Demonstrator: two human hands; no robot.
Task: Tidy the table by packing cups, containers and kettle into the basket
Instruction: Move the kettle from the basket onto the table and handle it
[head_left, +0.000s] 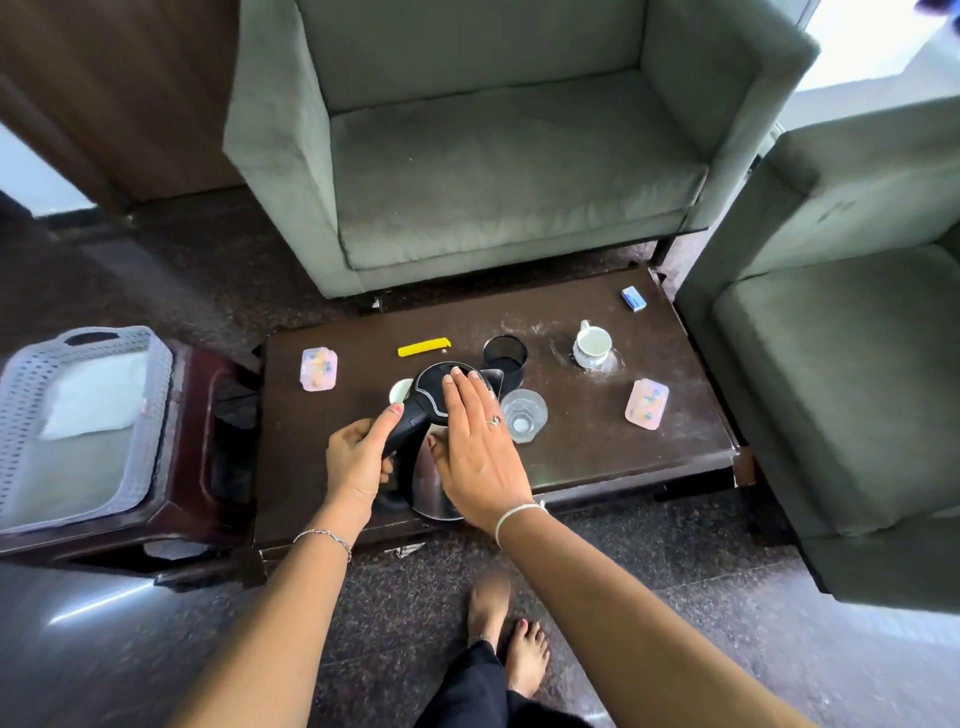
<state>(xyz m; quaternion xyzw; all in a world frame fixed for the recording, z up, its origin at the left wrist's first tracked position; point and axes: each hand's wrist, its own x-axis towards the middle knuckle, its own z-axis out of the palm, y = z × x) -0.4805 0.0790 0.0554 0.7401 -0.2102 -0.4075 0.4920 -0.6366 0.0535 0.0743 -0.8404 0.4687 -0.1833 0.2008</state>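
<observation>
Two hands on this one. Basket (23, 405) well off left, on a stool (197, 374). My left hand (358, 457) curls round the black handle (402, 436); kettle (428, 483) stands at the table (597, 467)'s near edge; my right hand (478, 441) lies flat on its lid (434, 387), fingers straight. Steel likely slick, rigid, maybe water-heavy: carry by handle.

Grey armchairs (493, 156), dark speckled floor (675, 597), bright window (872, 47)
</observation>
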